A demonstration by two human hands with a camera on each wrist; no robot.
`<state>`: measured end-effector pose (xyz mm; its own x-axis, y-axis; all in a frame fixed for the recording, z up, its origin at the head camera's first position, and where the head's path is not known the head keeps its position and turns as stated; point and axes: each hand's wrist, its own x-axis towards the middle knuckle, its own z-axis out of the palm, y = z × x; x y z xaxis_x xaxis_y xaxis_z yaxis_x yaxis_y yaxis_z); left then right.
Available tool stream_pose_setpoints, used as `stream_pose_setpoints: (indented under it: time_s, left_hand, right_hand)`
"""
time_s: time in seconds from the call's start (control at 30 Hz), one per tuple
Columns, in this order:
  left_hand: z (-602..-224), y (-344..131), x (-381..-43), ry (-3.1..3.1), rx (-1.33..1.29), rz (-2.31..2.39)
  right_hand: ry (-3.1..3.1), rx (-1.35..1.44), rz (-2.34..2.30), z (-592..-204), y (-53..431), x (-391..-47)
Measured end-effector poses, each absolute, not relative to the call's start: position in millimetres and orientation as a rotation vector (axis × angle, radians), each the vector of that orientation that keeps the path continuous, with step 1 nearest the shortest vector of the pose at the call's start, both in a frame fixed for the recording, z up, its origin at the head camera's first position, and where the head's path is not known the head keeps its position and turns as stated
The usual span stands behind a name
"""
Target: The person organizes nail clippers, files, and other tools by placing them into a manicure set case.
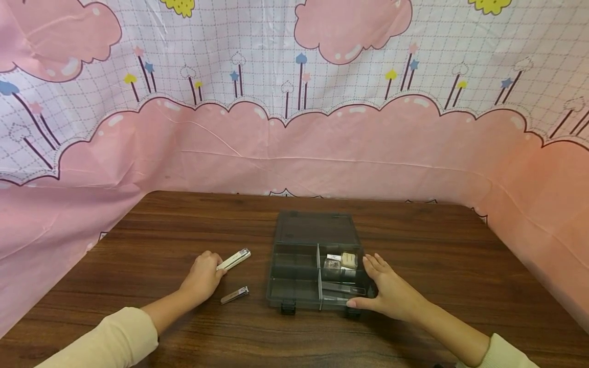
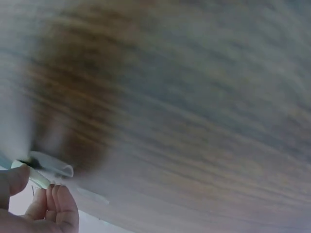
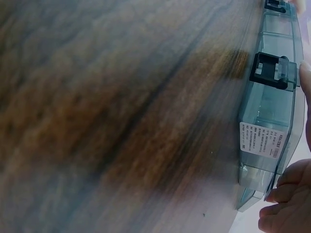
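My left hand [image 1: 204, 277] pinches the big nail clipper [image 1: 234, 259], poking past its fingers [image 2: 67, 205]; my right hand [image 1: 394, 292] spreads wide on the box [image 1: 293, 266] (only right wrist view shows its label [image 3: 262, 140]).

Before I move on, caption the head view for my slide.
Left grip holding the larger nail clipper, smaller clipper lying nearby; right grip against the open divided case.

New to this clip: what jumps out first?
Probably the pink cloud-patterned backdrop filling the area behind the wooden table. Next, the open grey see-through box near the table's middle, small items in its right-hand compartments, with the right hand against its right side. Then, left of the box, the left hand pinching a large nail clipper, a smaller clipper lying nearer the camera.
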<state>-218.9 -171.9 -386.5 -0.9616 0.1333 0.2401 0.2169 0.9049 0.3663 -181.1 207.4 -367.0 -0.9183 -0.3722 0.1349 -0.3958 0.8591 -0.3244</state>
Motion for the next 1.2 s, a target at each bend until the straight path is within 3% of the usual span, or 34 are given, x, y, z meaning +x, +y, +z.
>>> stream_pose_setpoints:
  time_s: [1.2]
  left_hand:
    - [-371,-169,-212,-2.810,-0.378,-0.775]
  right_hand:
    - [-2.950,0.616,0.535,-368,207,-181]
